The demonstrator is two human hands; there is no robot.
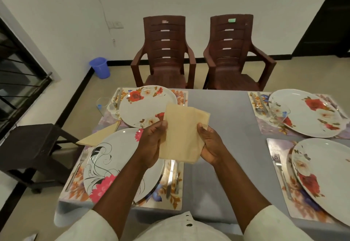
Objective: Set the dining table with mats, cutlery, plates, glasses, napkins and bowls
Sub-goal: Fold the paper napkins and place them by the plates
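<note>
A folded yellow napkin is held above the grey table. My left hand grips its left edge and my right hand grips its right edge. Below my left arm lies the near left plate with black swirls and a pink flower, on a floral mat with a fork and a knife. A second yellow napkin lies at that plate's far left. The far left plate, far right plate and near right plate each sit on mats.
Two brown plastic chairs stand beyond the table's far edge. A glass stands at the far left corner, another glass by the far right plate. A dark stool is left of the table, a blue bin by the wall.
</note>
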